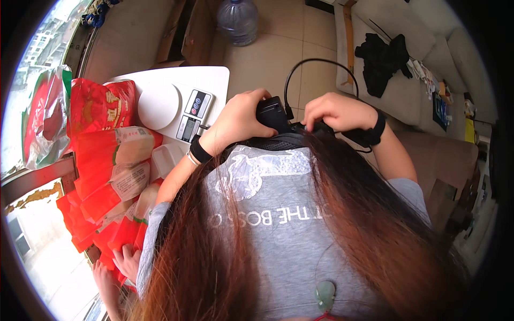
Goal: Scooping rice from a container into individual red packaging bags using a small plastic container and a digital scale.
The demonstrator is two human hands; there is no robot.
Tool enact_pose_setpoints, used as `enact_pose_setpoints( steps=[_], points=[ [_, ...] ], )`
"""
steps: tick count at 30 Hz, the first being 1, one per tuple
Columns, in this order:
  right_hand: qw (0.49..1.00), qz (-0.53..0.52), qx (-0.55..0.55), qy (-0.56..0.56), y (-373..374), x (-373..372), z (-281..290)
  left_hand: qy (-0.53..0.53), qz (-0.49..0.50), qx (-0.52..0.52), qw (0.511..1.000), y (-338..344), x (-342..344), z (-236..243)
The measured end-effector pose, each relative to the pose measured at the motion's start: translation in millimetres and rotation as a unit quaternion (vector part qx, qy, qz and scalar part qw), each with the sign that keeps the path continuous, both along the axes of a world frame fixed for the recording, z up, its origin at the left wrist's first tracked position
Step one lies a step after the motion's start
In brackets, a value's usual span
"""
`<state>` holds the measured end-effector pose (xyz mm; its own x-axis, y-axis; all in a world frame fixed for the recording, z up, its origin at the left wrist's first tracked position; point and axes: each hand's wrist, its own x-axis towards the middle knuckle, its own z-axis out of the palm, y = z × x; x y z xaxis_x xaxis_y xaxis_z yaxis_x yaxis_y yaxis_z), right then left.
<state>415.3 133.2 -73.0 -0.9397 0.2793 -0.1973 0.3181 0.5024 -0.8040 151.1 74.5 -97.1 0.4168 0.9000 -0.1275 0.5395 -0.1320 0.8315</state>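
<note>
At my waist, my left hand (pixel 245 115) wraps round a small black box-shaped device (pixel 272 112), its thumb along the near side. Just right of the device stands the plug of a black cable (pixel 321 59), which loops up and over to the right. My right hand (pixel 337 111) has its fingers curled down onto a black waist pouch (pixel 321 128); what the fingertips pinch there is partly hidden. The pouch's mesh part (pixel 276 142) lies against my grey T-shirt (pixel 267 214). Black bands circle both my wrists.
Left, a white table (pixel 217 77) bears a digital scale (pixel 195 115) with a round white plate. Red packages (pixel 110 195) crowd beside it, near another person's hands (pixel 127 262). Beyond are a water jug (pixel 237 21) and a sofa (pixel 358 32) with black clothing (pixel 383 61).
</note>
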Motion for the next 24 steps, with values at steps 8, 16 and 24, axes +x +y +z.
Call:
enact_pose_setpoints(
  steps=[8,16,24],
  points=[
    [0.961,-0.168,-0.219,0.009,-12,-40,-13,0.029,-0.015,0.088,0.996,-11,15,6],
    [0.982,-0.162,-0.095,0.003,-15,-32,-12,-0.109,-0.039,-0.310,0.944,37,-30,-2],
    [0.993,-0.045,0.083,0.065,-15,-38,-6,-0.010,-0.227,-0.169,0.959,26,-7,-63]
  ],
)
